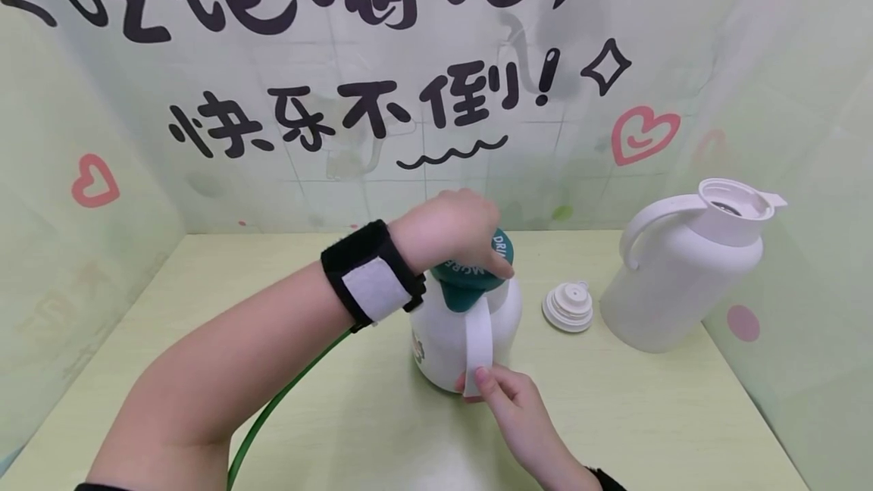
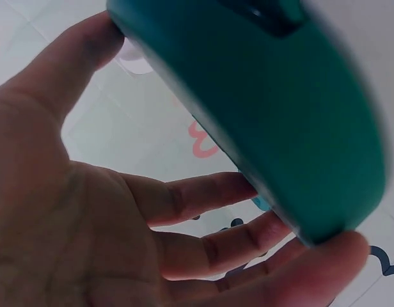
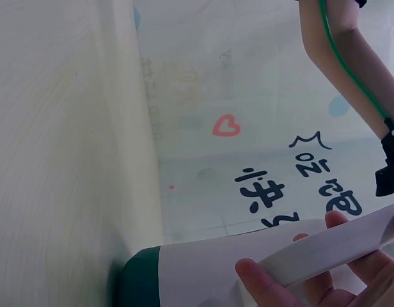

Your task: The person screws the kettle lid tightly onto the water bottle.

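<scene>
A white thermos jug [image 1: 439, 343] stands on the table, its handle toward me and its dark green lid [image 1: 458, 295] on top, with white lettering. My left hand [image 1: 453, 227] grips the lid from above, thumb on one side; in the left wrist view the fingers reach around the rim of the green lid [image 2: 267, 115]. Lower down, my right hand [image 1: 518, 411] holds the bottom of the white handle [image 1: 480, 332]. In the right wrist view its fingers wrap the handle [image 3: 331, 246], beside the jug's white body and green base [image 3: 141, 278].
To the right stands a second white jug [image 1: 671, 286], its mouth uncovered. A white round stopper [image 1: 569, 307] lies on the table [image 1: 327, 430] between the jugs. A green cable [image 1: 269, 411] runs along my left forearm. Printed sheet walls [image 1: 477, 173] enclose the table's back and sides.
</scene>
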The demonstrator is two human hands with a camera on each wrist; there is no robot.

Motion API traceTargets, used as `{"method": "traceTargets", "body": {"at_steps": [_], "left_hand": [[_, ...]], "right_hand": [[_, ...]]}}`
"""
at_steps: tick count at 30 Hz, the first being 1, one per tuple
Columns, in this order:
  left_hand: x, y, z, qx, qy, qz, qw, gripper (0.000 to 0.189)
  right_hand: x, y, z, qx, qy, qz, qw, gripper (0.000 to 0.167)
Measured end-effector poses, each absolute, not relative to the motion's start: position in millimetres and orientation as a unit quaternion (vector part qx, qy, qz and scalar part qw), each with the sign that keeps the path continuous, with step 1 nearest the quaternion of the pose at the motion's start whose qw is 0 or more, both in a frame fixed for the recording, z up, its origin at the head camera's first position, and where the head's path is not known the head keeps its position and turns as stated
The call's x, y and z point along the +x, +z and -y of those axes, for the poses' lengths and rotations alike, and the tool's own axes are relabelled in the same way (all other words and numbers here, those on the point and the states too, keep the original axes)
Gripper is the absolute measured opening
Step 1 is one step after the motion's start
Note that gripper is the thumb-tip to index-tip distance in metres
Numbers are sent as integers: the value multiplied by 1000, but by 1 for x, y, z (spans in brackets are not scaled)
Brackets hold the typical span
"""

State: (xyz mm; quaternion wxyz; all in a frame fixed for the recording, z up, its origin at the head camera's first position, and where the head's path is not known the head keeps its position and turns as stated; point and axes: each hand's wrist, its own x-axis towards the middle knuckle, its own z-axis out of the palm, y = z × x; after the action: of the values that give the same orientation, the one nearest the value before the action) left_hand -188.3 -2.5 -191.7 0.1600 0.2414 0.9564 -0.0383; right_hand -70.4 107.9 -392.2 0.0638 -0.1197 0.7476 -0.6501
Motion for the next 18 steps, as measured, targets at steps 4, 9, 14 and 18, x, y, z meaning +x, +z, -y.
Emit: {"method": "traceTargets", "body": {"at_steps": [4,9,14,18], "left_hand": [[-188,-191,3,245,-43,-955,160,50],[-188,-191,3,253,-52,-953,157,48],[-188,-191,2,263,-63,-950,154,49],[-188,-191,3,266,-63,-949,158,50]], "right_hand": [[-70,-392,-108,-116,-647,-750,67,30],[-70,-392,-108,-116,-648,-750,70,30],[-70,-393,-108,-115,-647,-751,66,30],[-70,-394,-108,-117,-646,-752,63,30]]}}
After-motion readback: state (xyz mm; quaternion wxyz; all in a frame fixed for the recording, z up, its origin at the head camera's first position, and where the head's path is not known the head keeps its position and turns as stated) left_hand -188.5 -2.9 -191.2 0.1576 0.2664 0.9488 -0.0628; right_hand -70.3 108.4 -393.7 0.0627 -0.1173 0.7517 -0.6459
